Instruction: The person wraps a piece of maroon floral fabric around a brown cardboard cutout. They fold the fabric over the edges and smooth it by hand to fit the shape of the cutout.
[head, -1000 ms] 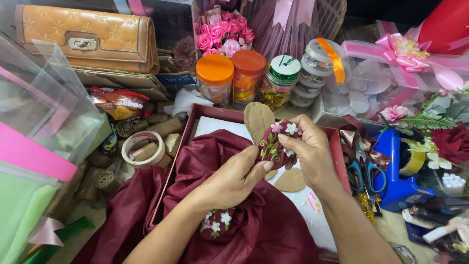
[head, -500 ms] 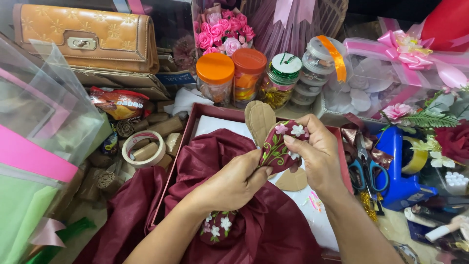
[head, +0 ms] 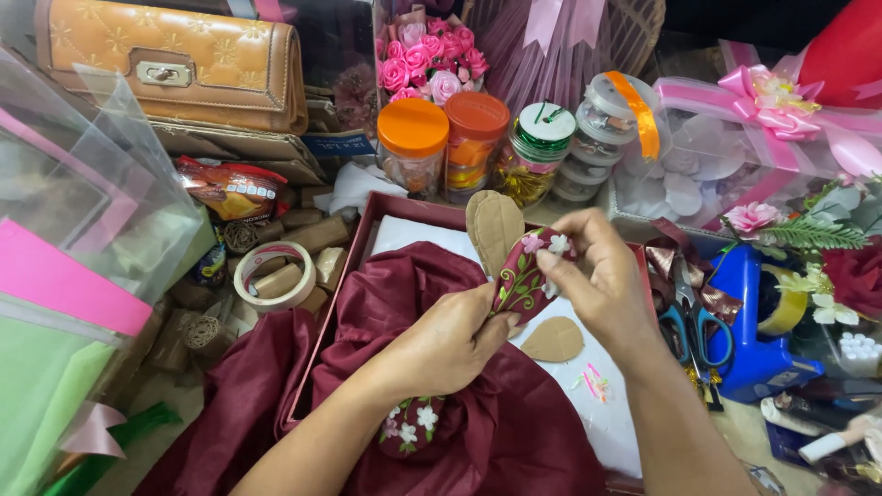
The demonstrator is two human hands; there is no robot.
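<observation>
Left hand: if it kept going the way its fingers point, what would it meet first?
Past the embroidered shoe it already grips, the left hand would probably meet the right hand first; depth is unclear.

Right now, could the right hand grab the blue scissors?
Probably yes, but not at once. The scissors lie just beside the right hand, nothing covering them. That hand, with the left hand, is holding a flowered shoe, so it would have to let go first.

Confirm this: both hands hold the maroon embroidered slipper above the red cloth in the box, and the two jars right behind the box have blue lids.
Not quite. The head view shows the left hand and right hand holding the maroon embroidered slipper above the red cloth in the box, but the two jars have orange lids, not blue.
</observation>
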